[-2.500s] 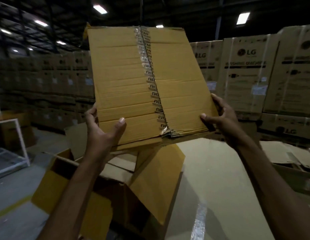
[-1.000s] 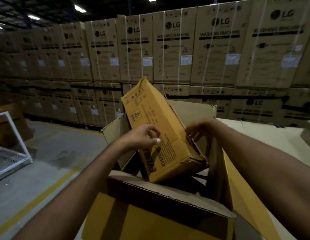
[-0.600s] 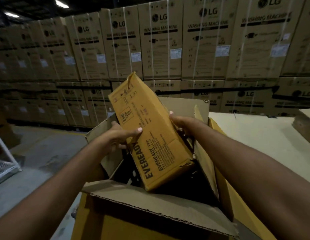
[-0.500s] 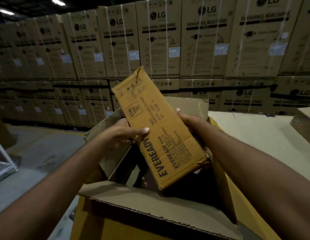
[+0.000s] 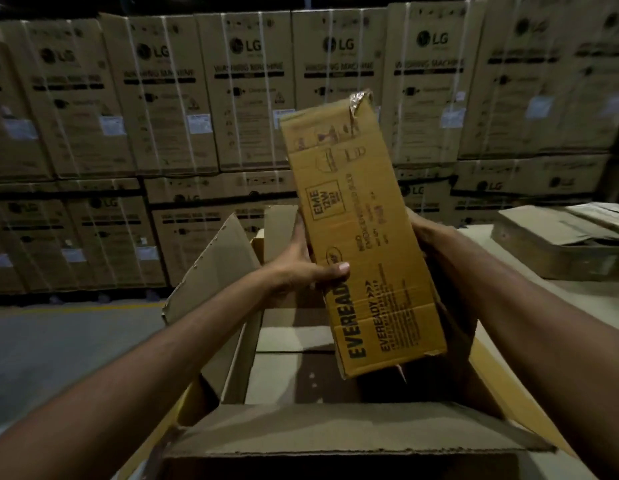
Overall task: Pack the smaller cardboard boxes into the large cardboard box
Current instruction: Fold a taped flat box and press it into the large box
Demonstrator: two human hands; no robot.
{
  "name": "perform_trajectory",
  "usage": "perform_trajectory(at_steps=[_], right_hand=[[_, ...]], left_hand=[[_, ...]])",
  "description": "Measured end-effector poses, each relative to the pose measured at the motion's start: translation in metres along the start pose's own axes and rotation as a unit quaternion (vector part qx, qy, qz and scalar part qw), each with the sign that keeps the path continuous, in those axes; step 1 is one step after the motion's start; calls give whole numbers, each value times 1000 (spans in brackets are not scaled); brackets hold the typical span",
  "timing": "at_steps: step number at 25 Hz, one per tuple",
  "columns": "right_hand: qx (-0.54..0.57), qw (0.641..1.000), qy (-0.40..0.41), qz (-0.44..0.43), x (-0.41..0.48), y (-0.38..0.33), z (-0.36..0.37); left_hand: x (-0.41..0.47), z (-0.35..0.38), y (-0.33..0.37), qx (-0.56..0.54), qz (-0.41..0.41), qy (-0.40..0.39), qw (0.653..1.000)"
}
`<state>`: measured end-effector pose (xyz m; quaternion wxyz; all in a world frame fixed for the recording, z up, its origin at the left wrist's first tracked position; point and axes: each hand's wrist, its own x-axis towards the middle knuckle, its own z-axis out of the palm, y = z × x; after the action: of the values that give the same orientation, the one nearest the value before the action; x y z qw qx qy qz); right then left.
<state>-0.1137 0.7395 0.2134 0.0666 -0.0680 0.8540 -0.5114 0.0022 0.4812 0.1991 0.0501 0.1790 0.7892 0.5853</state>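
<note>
A yellow-brown Eveready cardboard box (image 5: 363,237) is held nearly upright above the large open cardboard box (image 5: 335,441). My left hand (image 5: 301,268) grips its left edge, thumb across the printed face. My right hand (image 5: 429,237) holds its right side, fingers hidden behind it. The small box's lower end hangs over the large box's opening, whose flaps stand up at left and lie folded out in front. The inside of the large box is dark, with a pale panel visible at its bottom.
A wall of stacked LG washing machine cartons (image 5: 252,91) fills the background. A flat cardboard box (image 5: 560,244) lies on a pale surface (image 5: 578,296) at the right. Grey warehouse floor (image 5: 58,341) lies to the left.
The small box has been swung from a strong leftward lean to nearly upright and shifted right and up over the opening. Both hands kept their hold on its sides.
</note>
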Motion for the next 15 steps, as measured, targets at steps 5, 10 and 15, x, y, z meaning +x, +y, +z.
perform_trajectory(at_steps=[5, 10, 15], right_hand=[[145, 980, 94, -97, -67, -63, 28], [-19, 988, 129, -80, -67, -79, 83], [-170, 983, -66, 8, -49, -22, 142]], left_hand=[[5, -8, -5, 2, 56, 51, 997], [-2, -2, -49, 12, -339, -152, 928], [-33, -32, -41, 284, -214, -152, 922]])
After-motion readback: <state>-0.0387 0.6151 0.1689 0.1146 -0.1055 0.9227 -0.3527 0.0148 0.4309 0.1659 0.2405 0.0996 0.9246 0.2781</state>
